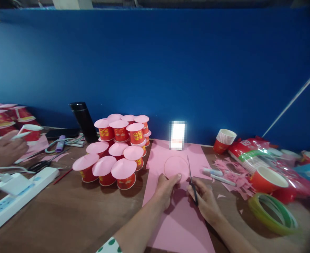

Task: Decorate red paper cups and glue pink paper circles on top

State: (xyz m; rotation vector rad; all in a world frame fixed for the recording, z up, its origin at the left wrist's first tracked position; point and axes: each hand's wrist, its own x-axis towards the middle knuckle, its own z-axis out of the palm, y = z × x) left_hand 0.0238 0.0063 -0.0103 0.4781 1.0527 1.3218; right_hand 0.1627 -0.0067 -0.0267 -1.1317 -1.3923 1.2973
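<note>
A pink paper piece with a round outline (176, 167) lies between my hands, over larger pink sheets (181, 225). My left hand (166, 191) pinches its lower edge, thumb on top. In my right hand (203, 200) are scissors (193, 186) with black handles, blades pointing away from me along the paper's right side. Whether the blades are apart is too fine to make out. Left of my hands stand several upturned red paper cups (125, 182) with pink paper tops (123, 169), some stacked in tiers.
To the right are pink scraps (227, 168), markers (219, 175), stacked cups (224, 138), bagged cups (249, 154) and a tape roll (273, 214). At left are a black flask (83, 121), a power strip (23, 196) and another person's hand (6, 149) with a pen. A blurred bright rectangle (177, 135) stands by the blue partition.
</note>
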